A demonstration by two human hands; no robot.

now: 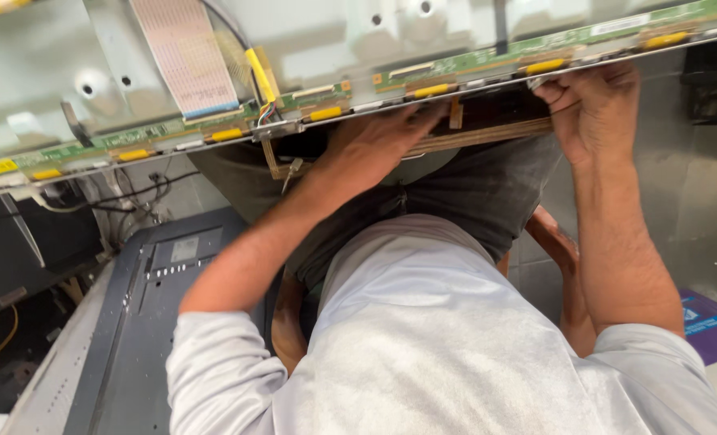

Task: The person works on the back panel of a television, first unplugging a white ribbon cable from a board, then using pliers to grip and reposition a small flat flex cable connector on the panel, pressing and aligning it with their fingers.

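While the panel (213,72) rests over the lap, its edge strip (471,68) near the body, the left hand (379,145) presses flat beneath (apparently steadying) and the right hand (592,109) grips the edge, holding it level.

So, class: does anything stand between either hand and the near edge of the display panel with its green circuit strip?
Nothing visible does. The left hand and right hand both already touch the near edge of the panel, just below the green circuit strip, with no object between.
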